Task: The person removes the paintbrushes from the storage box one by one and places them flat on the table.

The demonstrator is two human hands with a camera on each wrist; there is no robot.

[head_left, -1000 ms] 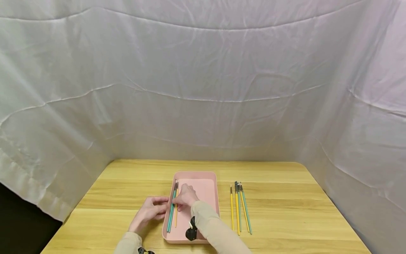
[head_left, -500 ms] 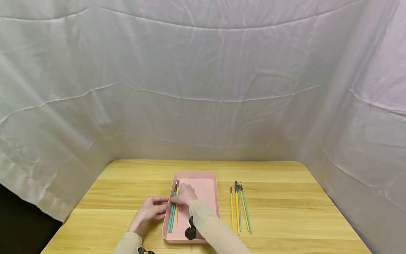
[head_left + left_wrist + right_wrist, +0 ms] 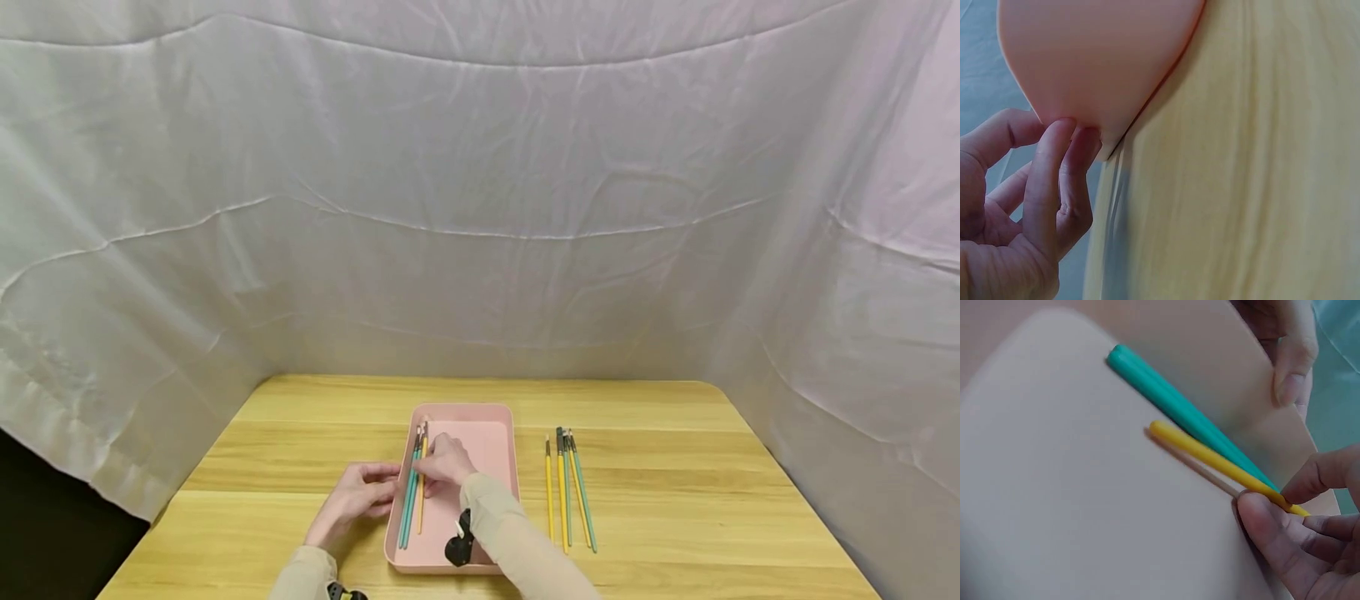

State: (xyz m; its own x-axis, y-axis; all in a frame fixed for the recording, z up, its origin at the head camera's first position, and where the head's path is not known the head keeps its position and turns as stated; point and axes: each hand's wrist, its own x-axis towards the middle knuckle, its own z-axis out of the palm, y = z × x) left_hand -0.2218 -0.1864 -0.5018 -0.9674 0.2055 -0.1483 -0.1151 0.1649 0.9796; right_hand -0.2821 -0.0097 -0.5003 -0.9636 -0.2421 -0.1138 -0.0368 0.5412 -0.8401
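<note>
A pink tray point(image 3: 483, 454) stands on the table in the head view. Inside it, along the left wall, two teal-handled paintbrushes point(image 3: 407, 517) lie side by side. My right hand point(image 3: 446, 461) pinches a yellow-handled paintbrush point(image 3: 1210, 455) just right of them, between thumb and fingertips; its handle end sits slightly off the tray floor, above its shadow. At the tray's left side, my left hand point(image 3: 356, 493) pinches the wall, with one digit over the rim and other fingertips point(image 3: 1060, 128) against the outside.
Several yellow- and teal-handled paintbrushes point(image 3: 564, 500) lie on the wooden table point(image 3: 697, 492) right of the tray, bristles pointing away. A grey cloth curtain point(image 3: 480, 292) surrounds the table at the back and sides.
My right hand has shifted slightly right with the yellow paintbrush, after a small move left. The teal paintbrushes have edged a little right. My left hand stays at the tray's wall.
</note>
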